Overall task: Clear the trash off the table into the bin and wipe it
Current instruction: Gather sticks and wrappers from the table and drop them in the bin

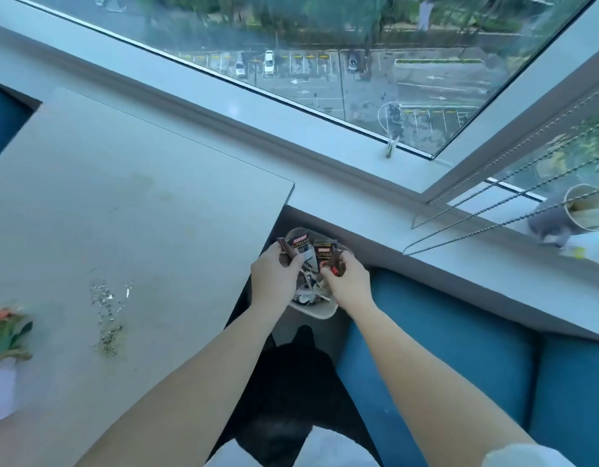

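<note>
Both hands are reaching down over the bin, which is sitting on the floor in the gap between the tabletop and a blue seat, just below the windowsill.

- The left hand is curling its fingers round a dark sachet wrapper and holding it upright above the bin's mouth.
- The right hand is pinching a second wrapper together with a small red-brown scrap. What the scrap is, I cannot tell.
- Both hands are gripping, not releasing, and are hanging right over the opening, likely so the litter drops straight in rather than onto the floor.
- The bin is already holding a jumble of pale and dark rubbish.

The bin is tucked beside the tabletop's corner, probably to keep the carry short.

A scatter of crumbs is lying on the tabletop's near left part, next to a blurred potted plant. A paper cup is resting on its side on the windowsill at far right, with something grey and blurred beside it.

Judgement: the wrappers are nearly binned. The crumbs and the wiping are not yet done, and no cloth is plainly showing.
</note>
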A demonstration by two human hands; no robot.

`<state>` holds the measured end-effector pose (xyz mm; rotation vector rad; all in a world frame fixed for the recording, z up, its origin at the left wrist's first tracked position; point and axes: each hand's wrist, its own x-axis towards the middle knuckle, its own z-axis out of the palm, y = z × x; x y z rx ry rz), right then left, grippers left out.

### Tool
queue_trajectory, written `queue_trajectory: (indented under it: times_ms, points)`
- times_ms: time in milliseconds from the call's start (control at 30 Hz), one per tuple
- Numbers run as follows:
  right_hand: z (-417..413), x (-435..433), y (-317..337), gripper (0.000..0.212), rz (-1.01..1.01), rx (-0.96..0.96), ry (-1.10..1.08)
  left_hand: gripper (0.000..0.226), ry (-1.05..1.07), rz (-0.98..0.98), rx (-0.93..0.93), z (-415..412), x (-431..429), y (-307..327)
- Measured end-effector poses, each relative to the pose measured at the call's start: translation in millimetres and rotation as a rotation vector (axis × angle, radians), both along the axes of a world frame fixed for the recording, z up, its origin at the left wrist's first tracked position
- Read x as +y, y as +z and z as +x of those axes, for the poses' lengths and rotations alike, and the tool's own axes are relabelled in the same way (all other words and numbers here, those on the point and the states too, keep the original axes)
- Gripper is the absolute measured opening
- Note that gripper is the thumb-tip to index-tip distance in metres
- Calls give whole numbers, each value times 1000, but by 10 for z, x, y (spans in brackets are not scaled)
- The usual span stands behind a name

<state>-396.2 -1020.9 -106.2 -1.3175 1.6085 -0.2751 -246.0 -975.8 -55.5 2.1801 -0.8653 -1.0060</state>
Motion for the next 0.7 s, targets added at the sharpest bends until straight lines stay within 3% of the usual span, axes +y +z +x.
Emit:
queue_trajectory:
  times_ms: [200, 400, 567, 700]
  points:
    - [-74, -54, -515, 7, -5, 143, -1, 15, -159, 75, -67, -116, -222, -597]
    - [-116, -70, -807, 32, 65, 192, 31, 35, -404, 305, -49, -152, -422, -1020]
    - [-127, -31, -651, 31, -59, 145, -7, 63, -332, 266, -10, -124, -413, -897]
    - [-58, -36, -318, 30, -180, 52, -11, 59, -206, 107, 57, -84, -334, -531]
